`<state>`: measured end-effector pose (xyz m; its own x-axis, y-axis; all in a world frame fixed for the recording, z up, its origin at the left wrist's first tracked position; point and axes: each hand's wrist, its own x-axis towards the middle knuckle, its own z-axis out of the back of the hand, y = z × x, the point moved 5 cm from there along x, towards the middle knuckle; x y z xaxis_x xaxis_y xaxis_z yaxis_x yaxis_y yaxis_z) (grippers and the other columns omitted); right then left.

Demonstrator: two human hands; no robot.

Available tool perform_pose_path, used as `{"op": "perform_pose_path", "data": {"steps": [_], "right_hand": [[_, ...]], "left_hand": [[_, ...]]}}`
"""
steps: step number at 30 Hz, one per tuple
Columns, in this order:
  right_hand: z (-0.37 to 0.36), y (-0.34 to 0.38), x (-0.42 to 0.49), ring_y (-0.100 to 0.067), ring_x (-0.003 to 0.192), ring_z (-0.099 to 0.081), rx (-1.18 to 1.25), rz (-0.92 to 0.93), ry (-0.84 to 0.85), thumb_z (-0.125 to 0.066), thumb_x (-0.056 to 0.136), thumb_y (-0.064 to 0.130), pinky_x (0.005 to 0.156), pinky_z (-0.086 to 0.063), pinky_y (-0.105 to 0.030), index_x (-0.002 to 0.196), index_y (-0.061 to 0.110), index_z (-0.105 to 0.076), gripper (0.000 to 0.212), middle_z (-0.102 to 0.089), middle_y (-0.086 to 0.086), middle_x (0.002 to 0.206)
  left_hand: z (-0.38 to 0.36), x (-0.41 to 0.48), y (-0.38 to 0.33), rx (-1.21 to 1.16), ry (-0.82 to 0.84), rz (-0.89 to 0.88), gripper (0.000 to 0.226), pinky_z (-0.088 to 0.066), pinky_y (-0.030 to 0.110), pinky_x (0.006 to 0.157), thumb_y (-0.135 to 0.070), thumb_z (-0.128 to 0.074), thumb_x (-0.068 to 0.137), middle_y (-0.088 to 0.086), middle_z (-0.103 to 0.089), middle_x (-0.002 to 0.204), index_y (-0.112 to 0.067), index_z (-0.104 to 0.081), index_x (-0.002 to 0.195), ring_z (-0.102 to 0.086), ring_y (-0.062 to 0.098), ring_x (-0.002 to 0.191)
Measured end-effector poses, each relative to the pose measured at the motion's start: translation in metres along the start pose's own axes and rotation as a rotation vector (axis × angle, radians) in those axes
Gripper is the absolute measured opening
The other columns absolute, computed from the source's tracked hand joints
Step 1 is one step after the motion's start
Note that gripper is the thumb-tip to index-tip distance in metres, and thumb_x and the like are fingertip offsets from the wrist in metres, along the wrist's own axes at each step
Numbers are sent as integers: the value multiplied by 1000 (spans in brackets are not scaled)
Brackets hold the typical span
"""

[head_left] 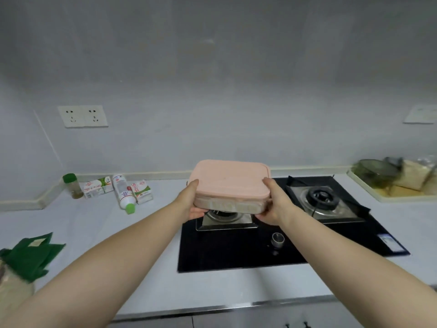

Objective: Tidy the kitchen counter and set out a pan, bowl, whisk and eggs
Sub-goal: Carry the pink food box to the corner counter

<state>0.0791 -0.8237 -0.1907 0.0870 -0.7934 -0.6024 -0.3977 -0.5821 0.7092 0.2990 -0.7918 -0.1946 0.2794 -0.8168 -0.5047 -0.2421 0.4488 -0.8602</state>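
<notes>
Head view, read left to right. A green bag (30, 254) lies at the near left edge of the counter (118, 245). Along the back wall stand a green-capped spice jar (72, 185) and a small carton (97, 187), then a white bottle (123, 192) lying on its side and a second carton (143, 191). A double socket (82, 116) sits on the wall above them.

At centre, the left hand (192, 200) and right hand (272, 202) are set apart. Each grips one end of a pink-lidded container (230, 183), thumb on the lid rim and fingers beneath. The container is held level in the air above the left burner (224, 217) of the black hob (236, 252). Its contents cannot be made out through the pale base.

The step in hand appears to be tidying: the container is being carried clear of the cooking area. No pan, bowl, whisk or eggs are in view. The next move calls for a level two-handed carry and a free patch of counter to set it down.

Further right are the hob knob (277, 239) and the right burner (321, 197). A cream tray (378, 197) beyond them holds a strainer and bagged goods. The fallen bottle and the cartons take up the back left, and the tray takes up the far right.
</notes>
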Motion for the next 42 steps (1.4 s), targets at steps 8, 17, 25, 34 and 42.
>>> {"op": "perform_pose_path", "data": {"steps": [8,17,25,34,42], "right_hand": [[122,37,-33,-25,82,-64,114,52,-67,-67,84,40,60,-50,-37,98,8,-56,36,-65,-11,93],[258,77,-69,-26,86,-62,263,189,-249,-69,81,42,64,-52,-37,109,7,-54,47,-61,-13,99],[363,106,-94,-28,80,-60,299,252,-450,-63,84,48,56,-46,-35,114,9,-52,51,-60,-16,94],[446,140,-69,-24,76,-59,264,269,-589,-54,88,52,80,-44,-37,113,12,-51,47,-60,-9,88],[517,206,-40,-26,81,-59,309,246,-661,-60,85,51,86,-46,-40,113,10,-53,50,-60,-11,94]], "left_hand": [[-127,-17,26,68,144,-4,60,-50,42,93,-53,-45,94,18,-55,130,-15,-36,139,-62,37,107],[-273,-46,38,223,329,-42,59,-53,40,82,-54,-42,94,16,-52,134,-21,-32,143,-64,34,90],[-387,-80,65,280,453,-4,56,-54,40,81,-53,-45,93,13,-56,127,-21,-36,138,-65,35,97],[-500,-57,80,309,538,56,50,-49,38,77,-49,-45,95,8,-54,107,-19,-41,134,-62,32,101],[-609,-36,77,294,606,118,39,-53,37,66,-45,-45,96,8,-57,101,-19,-46,126,-60,28,96]]}}
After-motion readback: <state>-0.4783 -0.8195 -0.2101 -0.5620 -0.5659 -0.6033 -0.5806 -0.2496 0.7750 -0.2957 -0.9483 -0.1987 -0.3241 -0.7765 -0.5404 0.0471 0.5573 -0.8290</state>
